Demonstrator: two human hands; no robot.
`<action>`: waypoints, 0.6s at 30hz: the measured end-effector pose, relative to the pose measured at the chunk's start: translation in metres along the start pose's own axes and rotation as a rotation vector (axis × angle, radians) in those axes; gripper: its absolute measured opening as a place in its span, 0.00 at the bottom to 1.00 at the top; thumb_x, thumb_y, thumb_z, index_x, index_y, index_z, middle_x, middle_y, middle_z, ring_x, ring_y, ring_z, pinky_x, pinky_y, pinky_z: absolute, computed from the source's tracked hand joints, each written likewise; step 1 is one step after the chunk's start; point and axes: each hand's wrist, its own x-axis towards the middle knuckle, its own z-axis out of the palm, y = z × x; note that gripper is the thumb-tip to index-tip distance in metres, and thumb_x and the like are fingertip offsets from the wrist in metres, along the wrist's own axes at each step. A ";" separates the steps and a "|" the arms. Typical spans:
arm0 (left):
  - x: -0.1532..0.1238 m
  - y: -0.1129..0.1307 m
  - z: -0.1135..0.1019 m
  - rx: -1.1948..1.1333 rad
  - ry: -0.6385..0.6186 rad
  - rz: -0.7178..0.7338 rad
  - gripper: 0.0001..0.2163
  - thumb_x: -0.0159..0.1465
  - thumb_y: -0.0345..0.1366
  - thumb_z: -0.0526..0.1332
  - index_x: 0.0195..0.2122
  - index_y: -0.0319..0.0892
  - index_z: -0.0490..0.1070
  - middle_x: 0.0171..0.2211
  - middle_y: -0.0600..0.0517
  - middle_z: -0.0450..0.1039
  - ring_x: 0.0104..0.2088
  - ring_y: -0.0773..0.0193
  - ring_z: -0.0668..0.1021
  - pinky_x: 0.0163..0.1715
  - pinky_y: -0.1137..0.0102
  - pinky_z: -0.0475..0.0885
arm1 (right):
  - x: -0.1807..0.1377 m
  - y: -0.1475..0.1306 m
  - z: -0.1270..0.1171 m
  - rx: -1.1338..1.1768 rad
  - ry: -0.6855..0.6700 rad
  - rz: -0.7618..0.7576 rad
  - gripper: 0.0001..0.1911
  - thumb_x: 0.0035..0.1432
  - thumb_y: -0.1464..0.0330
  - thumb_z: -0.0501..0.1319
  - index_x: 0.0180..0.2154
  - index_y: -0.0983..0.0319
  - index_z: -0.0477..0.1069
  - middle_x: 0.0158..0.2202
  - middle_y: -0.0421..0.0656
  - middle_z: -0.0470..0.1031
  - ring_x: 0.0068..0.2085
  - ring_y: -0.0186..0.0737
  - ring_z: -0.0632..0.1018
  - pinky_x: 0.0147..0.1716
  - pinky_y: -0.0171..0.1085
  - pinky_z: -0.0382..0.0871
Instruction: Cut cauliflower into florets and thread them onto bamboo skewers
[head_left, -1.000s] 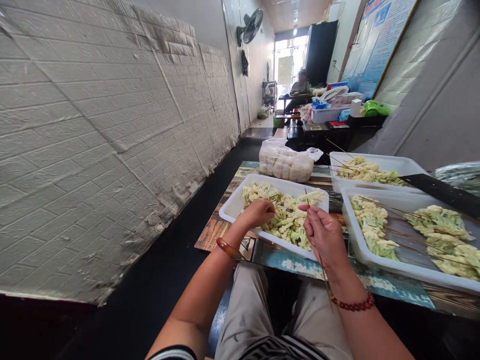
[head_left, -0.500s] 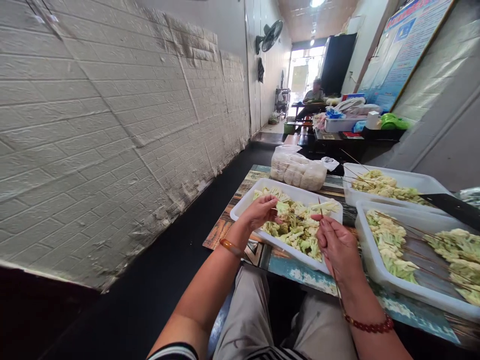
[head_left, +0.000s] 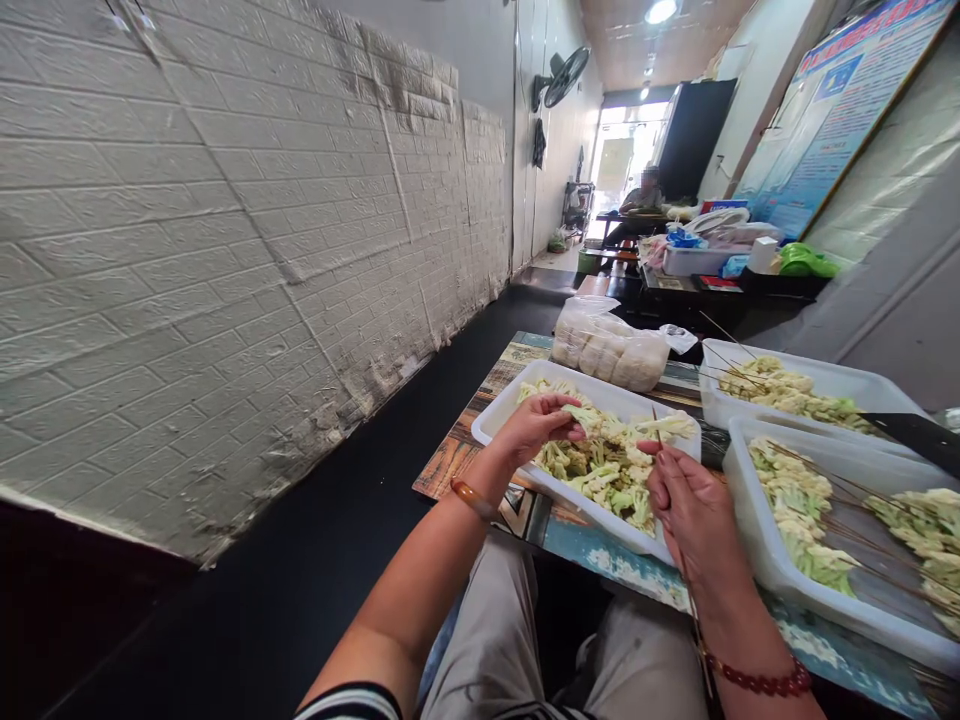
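Right hand (head_left: 686, 500) tight around skewer (head_left: 658, 430), left hand (head_left: 541, 425) tight on floret (head_left: 579, 412), plastic bag (head_left: 611, 345) beyond white tray (head_left: 498, 410), two trays (head_left: 832, 604) alongside

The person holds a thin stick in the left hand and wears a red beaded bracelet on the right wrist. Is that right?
Not quite: the head view shows the thin stick in the right hand. The red beaded bracelet is on the right wrist, as you say.

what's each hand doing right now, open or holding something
Left hand: fingers partly curled at a cauliflower floret; whether it grips it cannot be told.
Right hand: closed, holding a thin skewer.
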 end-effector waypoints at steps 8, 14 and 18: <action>0.002 -0.002 0.000 0.068 0.064 0.031 0.20 0.49 0.48 0.69 0.26 0.38 0.63 0.20 0.58 0.63 0.21 0.71 0.73 0.29 0.69 0.75 | 0.000 0.000 0.001 0.005 -0.003 0.003 0.20 0.53 0.55 0.65 0.41 0.63 0.74 0.16 0.32 0.56 0.18 0.25 0.53 0.14 0.27 0.42; 0.001 -0.003 0.002 0.144 0.082 0.036 0.20 0.50 0.49 0.67 0.28 0.39 0.63 0.19 0.60 0.60 0.19 0.72 0.70 0.25 0.70 0.74 | 0.000 -0.001 0.001 -0.004 0.009 0.008 0.20 0.53 0.54 0.65 0.41 0.62 0.74 0.16 0.32 0.55 0.17 0.25 0.52 0.14 0.27 0.41; 0.006 -0.006 0.002 0.386 0.186 0.154 0.16 0.55 0.49 0.63 0.30 0.39 0.66 0.20 0.58 0.61 0.18 0.74 0.64 0.17 0.78 0.62 | 0.000 -0.003 0.000 0.002 0.028 -0.040 0.19 0.54 0.55 0.64 0.40 0.62 0.73 0.16 0.32 0.56 0.17 0.25 0.53 0.13 0.28 0.42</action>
